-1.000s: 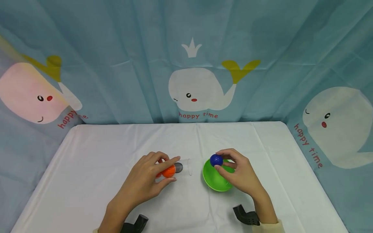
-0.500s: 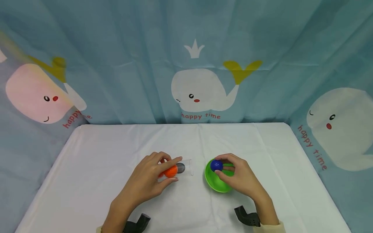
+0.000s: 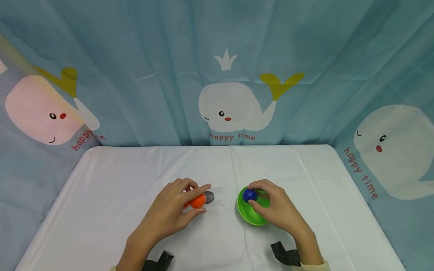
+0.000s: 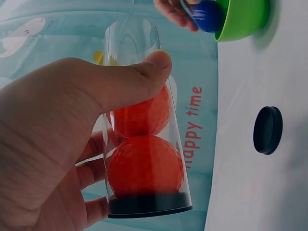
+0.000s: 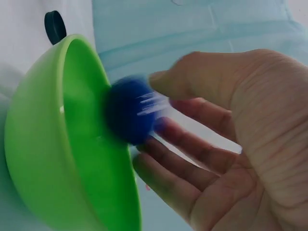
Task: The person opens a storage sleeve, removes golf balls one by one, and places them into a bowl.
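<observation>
My left hand (image 3: 205,198) grips a clear plastic tube (image 3: 217,195) lying on its side, open end toward the right. Two orange balls (image 4: 144,166) sit inside it against a black end cap (image 4: 147,204), with my thumb (image 4: 144,72) across the tube wall. My right hand (image 3: 253,194) pinches a blue ball (image 3: 249,195) between thumb and fingertips, low over the inside of a tilted green bowl (image 3: 245,212). In the right wrist view the blue ball (image 5: 129,115) is blurred at the bowl's rim (image 5: 53,144).
A loose black round lid (image 4: 268,130) lies on the white tablecloth (image 3: 112,188) between tube and bowl. A blue whale-print curtain (image 3: 223,105) closes off the back and sides. Black wrist mounts (image 3: 285,254) show at the near edge.
My right hand has lowered the blue ball from above the bowl's rim down into the bowl. The left hand and tube have stayed put.
</observation>
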`<state>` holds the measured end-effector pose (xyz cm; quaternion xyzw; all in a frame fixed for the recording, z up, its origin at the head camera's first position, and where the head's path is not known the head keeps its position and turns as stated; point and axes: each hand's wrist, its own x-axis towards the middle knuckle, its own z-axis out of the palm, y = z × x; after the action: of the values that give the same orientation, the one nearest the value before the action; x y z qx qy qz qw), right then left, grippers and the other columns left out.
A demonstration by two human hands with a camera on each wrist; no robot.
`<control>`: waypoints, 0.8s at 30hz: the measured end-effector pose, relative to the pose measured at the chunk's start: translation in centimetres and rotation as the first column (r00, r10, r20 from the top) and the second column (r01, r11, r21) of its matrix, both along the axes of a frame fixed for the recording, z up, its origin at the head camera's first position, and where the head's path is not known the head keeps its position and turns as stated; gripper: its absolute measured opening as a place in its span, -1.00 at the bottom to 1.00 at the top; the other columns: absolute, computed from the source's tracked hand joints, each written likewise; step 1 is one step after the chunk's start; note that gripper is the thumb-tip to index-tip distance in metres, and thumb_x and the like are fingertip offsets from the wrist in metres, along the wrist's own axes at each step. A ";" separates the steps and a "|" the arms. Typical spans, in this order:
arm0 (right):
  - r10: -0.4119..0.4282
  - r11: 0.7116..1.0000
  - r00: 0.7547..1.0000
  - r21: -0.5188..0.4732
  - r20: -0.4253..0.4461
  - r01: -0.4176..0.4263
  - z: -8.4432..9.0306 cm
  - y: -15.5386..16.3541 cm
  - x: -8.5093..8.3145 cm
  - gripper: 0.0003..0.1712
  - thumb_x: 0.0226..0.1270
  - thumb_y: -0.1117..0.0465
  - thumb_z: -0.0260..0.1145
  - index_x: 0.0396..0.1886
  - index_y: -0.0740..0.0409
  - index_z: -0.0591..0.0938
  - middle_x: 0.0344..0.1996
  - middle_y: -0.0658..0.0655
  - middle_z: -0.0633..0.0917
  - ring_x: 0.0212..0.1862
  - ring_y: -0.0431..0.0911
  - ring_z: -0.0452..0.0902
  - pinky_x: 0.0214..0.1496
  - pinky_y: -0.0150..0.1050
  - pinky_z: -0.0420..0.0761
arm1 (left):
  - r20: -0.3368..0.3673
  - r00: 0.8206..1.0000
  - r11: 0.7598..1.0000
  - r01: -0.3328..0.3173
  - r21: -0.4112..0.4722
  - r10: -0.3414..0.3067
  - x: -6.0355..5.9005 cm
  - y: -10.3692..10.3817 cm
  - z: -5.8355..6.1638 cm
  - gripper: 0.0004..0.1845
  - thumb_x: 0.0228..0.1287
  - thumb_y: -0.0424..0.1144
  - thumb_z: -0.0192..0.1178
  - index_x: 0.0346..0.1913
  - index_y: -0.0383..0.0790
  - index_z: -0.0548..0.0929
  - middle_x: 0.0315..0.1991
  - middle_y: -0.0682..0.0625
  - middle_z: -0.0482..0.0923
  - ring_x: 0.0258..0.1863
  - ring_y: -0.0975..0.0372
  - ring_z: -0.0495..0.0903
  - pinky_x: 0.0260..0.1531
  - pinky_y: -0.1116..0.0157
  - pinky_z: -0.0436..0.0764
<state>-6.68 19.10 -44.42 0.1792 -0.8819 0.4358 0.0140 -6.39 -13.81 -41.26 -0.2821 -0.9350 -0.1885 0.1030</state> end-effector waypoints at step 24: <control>0.048 0.976 0.995 -0.206 -0.091 -0.066 0.3 -2.8 0.4 -0.68 0.47 0.27 0.42 0.15 -0.07 0.69 0.05 -0.06 0.76 0.07 -0.18 0.78 0.15 -0.19 0.77 | 0.022 1.000 0.999 0.011 0.041 -0.012 -0.2 0.0 -0.2 -0.38 0.12 0.15 0.60 0.27 0.27 0.70 -0.04 0.26 0.64 -0.05 0.36 0.60 -0.05 0.26 0.67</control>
<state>-6.32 16.32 -44.11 0.2205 -0.8244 0.5180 0.0581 -6.60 -13.81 -41.47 -0.2832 -0.9305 -0.2113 0.0970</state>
